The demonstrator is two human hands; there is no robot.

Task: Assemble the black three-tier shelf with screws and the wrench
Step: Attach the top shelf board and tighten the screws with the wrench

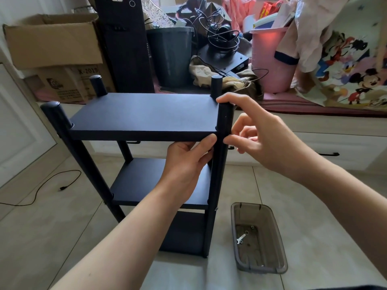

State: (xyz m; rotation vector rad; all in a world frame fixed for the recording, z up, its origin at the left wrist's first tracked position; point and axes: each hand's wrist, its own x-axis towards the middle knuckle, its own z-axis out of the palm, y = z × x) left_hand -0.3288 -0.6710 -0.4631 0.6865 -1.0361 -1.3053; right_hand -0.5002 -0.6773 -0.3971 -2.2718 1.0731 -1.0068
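left hand point(184, 162) is gripping the top board point(144, 116) by the front post point(224, 122); right hand point(257, 139) is pinching there, screw unseeable; I'd be starting threads by fingers, wrench point(240, 239) sitting in the tray point(278, 237)

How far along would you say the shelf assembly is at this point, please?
Done, apparently: all three boards sit between four posts and the shelf stands upright. In hand: the left hand holds the top board's near right corner while the right hand fingers that post. Left, probably: tightening, since the wrench lies in the grey tray.
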